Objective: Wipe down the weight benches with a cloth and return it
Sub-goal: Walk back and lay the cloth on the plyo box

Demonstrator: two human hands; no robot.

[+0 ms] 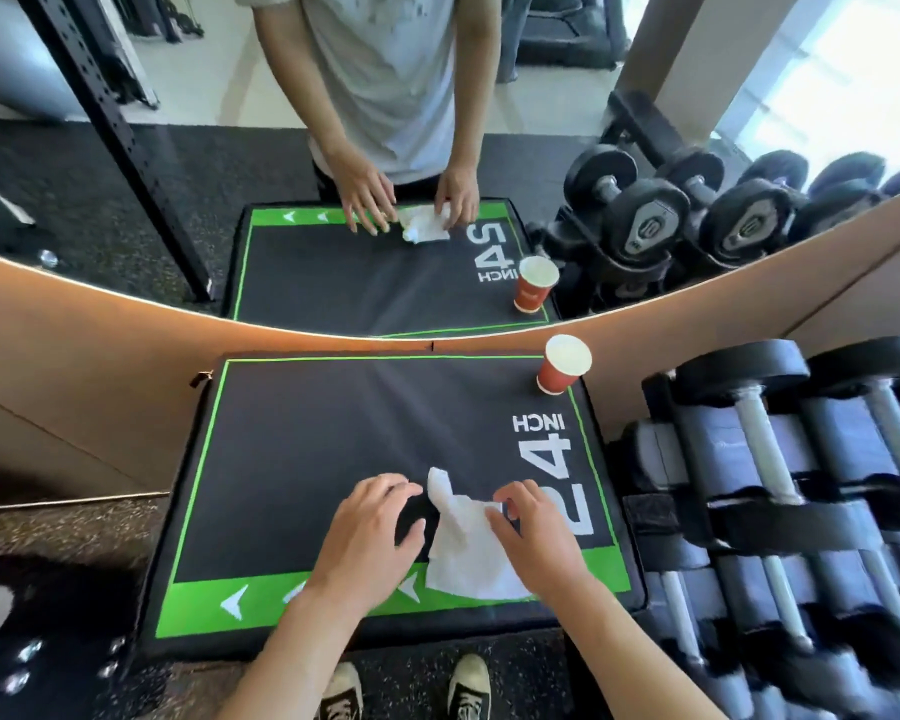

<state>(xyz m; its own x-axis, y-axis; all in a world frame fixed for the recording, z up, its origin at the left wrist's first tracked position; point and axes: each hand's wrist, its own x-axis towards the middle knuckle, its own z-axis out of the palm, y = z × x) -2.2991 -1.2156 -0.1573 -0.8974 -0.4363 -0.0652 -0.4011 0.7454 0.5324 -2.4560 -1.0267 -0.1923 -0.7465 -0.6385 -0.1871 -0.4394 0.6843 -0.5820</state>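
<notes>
A crumpled white cloth (463, 543) lies near the front edge of the black-and-green padded surface (302, 439); the right hand (533, 537) pinches its edge, the left hand (372, 532) released beside it. Spreading it flat first should wipe more evenly.

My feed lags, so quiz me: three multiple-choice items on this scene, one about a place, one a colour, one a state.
1. Where does the red paper cup stand on the black padded box with green border?
A far right corner
B near left corner
C centre

2. What colour is the crumpled cloth?
A blue
B white
C yellow

3. What is the right hand doing?
A hanging idle
B lifting the cup
C pinching the cloth

Answers: 1 A, the cup sits by the mirror edge on the right. 2 B, it is plainly white. 3 C, its grip closes on the cloth's upper fold, while the left hand rests beside it.
</notes>
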